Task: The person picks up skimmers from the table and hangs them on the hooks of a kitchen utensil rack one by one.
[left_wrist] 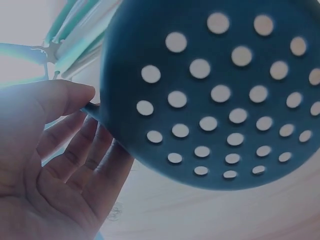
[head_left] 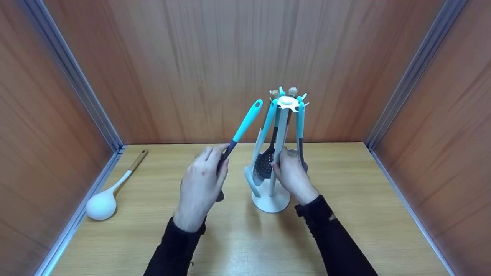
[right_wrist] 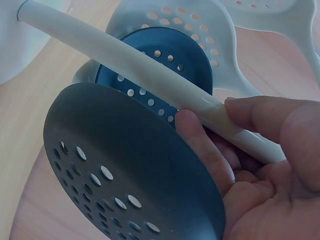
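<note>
My left hand (head_left: 201,180) holds a dark skimmer by its neck, its turquoise handle (head_left: 247,120) tilted up and to the right. In the left wrist view, thumb and fingers pinch that neck beside the round perforated skimmer head (left_wrist: 220,110). The white pole (head_left: 280,140) of a utensil stand is gripped by my right hand (head_left: 293,172), low on its shaft. Around the pole hang several utensils, among them a dark skimmer (head_left: 264,165) with a turquoise handle. In the right wrist view, another dark perforated head (right_wrist: 135,135) is close to my right fingers.
A white ladle (head_left: 101,206) with a wooden handle lies on the table at the left. The stand's round white base (head_left: 264,207) rests on the wooden table (head_left: 245,241). Wooden panels (head_left: 215,69) enclose the table at the back and both sides.
</note>
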### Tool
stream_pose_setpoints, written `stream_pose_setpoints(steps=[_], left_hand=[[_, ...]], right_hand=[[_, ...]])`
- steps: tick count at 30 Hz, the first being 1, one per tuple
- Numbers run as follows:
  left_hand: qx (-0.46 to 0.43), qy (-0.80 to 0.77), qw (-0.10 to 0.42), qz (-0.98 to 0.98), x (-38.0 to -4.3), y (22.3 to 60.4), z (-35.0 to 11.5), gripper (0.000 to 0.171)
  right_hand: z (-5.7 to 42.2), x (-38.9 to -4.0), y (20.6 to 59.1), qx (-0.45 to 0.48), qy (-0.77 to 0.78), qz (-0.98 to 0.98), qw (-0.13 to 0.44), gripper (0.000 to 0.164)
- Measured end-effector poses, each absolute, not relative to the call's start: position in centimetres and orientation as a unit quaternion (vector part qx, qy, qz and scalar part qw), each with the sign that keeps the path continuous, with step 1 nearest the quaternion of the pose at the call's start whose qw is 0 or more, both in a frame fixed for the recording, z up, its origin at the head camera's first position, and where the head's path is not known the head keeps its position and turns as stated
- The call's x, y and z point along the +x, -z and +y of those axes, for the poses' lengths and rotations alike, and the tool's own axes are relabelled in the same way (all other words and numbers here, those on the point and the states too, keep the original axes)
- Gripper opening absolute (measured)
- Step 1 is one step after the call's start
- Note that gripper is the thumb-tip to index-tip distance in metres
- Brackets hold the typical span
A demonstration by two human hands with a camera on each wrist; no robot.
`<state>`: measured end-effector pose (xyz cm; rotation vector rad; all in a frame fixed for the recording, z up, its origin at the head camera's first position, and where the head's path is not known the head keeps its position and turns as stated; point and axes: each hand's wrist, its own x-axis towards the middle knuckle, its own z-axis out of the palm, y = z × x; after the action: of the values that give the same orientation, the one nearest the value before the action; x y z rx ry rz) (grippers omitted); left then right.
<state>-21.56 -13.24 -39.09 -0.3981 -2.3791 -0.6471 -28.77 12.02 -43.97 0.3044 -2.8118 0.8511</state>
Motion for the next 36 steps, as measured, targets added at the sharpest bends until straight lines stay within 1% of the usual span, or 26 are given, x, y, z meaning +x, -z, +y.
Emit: stream_pose_setpoints(steps=[6, 13, 24, 31, 36], left_hand=[[-0.154, 0.247, 0.314, -0.904, -20.9, 39.0, -12.6, 0.038], [-0.161, 0.253, 0.306, -0.904, -20.3, 38.9, -11.9, 0.037], [-0.171, 0.259, 0.307, -0.9, -19.9, 39.1, -11.0, 0.035], [-0.179, 0.253, 0.314, -0.897, -19.9, 39.2, -10.6, 0.034], [-0.178, 0.254, 0.309, -0.899, -19.9, 39.1, -10.3, 0.035]], right_hand=[[12.0, -28.7, 44.0, 0.099, -0.289, -0.948, 0.094, 0.03], [12.0, -28.8, 43.8, 0.1, -0.292, -0.947, 0.091, 0.034], [12.0, -28.8, 43.8, 0.099, -0.295, -0.946, 0.085, 0.037], [12.1, -28.7, 44.0, 0.109, -0.279, -0.948, 0.106, 0.037], [12.0, -28.7, 43.9, 0.101, -0.286, -0.949, 0.088, 0.039]])
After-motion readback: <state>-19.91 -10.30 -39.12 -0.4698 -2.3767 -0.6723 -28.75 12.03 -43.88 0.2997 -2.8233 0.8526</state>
